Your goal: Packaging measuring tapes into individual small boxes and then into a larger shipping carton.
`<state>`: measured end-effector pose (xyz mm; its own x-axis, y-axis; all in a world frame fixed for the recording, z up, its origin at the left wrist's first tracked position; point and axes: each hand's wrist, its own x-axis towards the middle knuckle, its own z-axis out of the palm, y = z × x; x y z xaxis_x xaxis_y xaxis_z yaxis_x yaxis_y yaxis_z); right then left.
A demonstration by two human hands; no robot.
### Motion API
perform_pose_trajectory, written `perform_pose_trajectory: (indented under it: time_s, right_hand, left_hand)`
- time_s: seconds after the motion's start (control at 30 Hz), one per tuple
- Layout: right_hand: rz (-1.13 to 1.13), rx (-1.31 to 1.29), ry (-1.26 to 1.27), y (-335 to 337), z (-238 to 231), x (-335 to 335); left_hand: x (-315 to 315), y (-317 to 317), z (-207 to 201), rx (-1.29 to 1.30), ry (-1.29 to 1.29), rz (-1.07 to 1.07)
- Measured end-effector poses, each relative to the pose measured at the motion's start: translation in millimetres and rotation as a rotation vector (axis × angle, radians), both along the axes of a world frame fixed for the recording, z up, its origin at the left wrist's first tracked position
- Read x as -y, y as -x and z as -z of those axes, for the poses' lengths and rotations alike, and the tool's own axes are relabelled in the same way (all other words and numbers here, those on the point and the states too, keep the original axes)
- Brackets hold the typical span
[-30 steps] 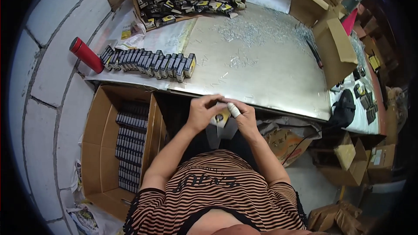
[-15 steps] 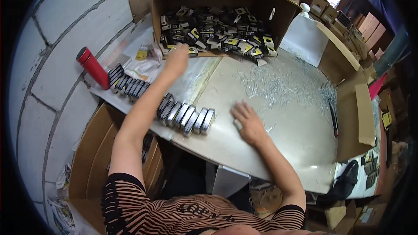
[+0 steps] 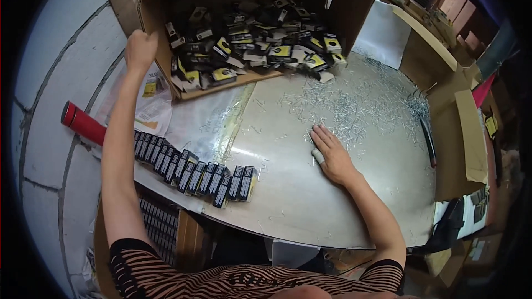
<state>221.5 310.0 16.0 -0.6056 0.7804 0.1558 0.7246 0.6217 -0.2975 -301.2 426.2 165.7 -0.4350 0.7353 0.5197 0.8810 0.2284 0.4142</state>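
Note:
At the left edge of a large cardboard box (image 3: 370, 0) lying open toward me, my left hand (image 3: 140, 50) is closed, its fingers apparently round the edge. Inside the box is a heap of small black, yellow and white cartons (image 3: 280, 51). My right hand (image 3: 337, 160) lies flat on the metal tabletop (image 3: 310, 210), fingers stretched out and holding nothing. A pale wrap covers part of one finger. Loose small metal pins (image 3: 354, 99) are scattered beyond it. A row of small dark cartons (image 3: 208, 179) stands along the near left table edge.
A red flask (image 3: 83, 123) leans behind my left forearm, near the block wall (image 3: 61, 105). Cardboard flaps (image 3: 468, 138) border the table's right side, with a dark tool (image 3: 428, 141) beside them. Below the table at left, another box holds packed cartons (image 3: 159, 224).
My left hand has gone from the front of the cardboard box to its left edge and closed. The view has shifted. My right hand stays flat on the tabletop.

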Motion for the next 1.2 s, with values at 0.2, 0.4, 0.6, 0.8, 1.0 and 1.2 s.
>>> perform_pose_trajectory:
  time_s: [0.2,0.4,0.6,0.8,1.0,1.2]
  right_hand:
    - [-0.037,-0.016,0.013,4,-6,-3]
    - [-0.058,-0.021,0.028,2,-7,2]
    - [-0.053,-0.031,0.043,-4,-7,36]
    - [-0.008,-0.032,0.046,-9,-6,82]
    - [0.028,-0.11,0.068,-29,-17,109]
    - [0.445,-0.425,0.039,-106,-13,139]
  left_hand:
    - [-16,18,-11,-0.089,-0.127,-0.152]
    - [-33,39,1,-0.015,0.013,-0.116]
    - [51,-9,3,0.125,0.435,0.343]
    - [70,-74,18,-0.346,0.108,0.19]
    - [1,-64,74,-0.437,0.279,0.138]
    - [48,-76,32,0.314,-0.118,0.358]
